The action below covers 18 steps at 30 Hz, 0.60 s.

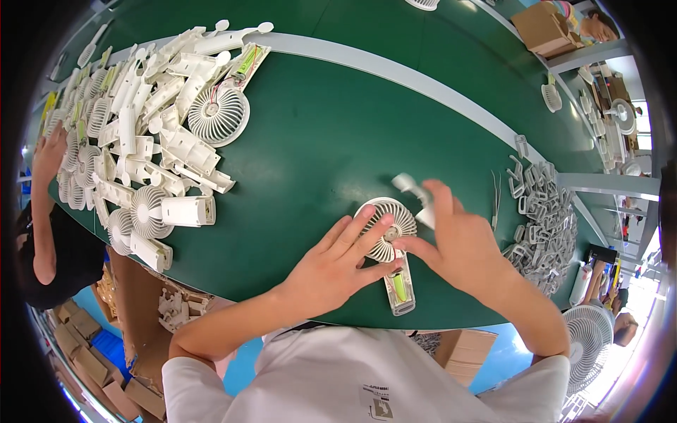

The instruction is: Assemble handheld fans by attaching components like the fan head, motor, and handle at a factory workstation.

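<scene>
A white handheld fan (385, 247) lies on the green table before me, its round slatted head away from me. Inside its opened handle shows a green battery cell (400, 286). My left hand (331, 264) rests on the fan with spread fingers, several over the head and the thumb by the neck. Over the right side of the fan head, my right hand (465, 247) is closed on a white plastic handle cover (425, 213). Motion blurs this cover, and the hand partly hides it. The right thumb reaches toward the middle of the fan head.
At left lies a heap of white handle shells (127, 130) and fan heads (218, 116). Grey plastic loops (543, 218) are piled at right, near thin tweezers (496, 201). A co-worker's hand (49, 151) touches the heap's left edge. Cardboard boxes (465, 352) stand below the table.
</scene>
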{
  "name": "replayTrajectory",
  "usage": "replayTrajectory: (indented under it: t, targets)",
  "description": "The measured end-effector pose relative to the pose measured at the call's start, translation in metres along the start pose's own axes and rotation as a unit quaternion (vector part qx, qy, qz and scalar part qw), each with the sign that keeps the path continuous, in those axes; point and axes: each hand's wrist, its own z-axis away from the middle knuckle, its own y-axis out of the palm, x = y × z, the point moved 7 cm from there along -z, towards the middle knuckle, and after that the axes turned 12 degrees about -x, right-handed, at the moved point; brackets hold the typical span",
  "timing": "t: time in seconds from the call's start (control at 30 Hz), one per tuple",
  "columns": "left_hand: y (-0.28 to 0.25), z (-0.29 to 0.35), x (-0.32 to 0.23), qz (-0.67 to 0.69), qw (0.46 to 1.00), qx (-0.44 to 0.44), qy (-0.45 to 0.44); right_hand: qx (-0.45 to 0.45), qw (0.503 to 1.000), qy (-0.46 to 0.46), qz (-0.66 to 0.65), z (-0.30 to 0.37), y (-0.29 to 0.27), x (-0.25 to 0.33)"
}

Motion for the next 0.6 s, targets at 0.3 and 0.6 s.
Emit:
replayTrajectory:
  t: [0.3, 0.6]
  targets:
    - [0.007, 0.013, -0.017, -0.017, 0.991, -0.053, -0.122, -0.160, 0.986, -0.039, -0.030, 0.068, 0.003, 0.029]
    - [0.014, 0.019, -0.018, 0.003, 0.990, -0.037, -0.134, -0.181, 0.983, -0.011, 0.012, 0.072, 0.012, 0.036]
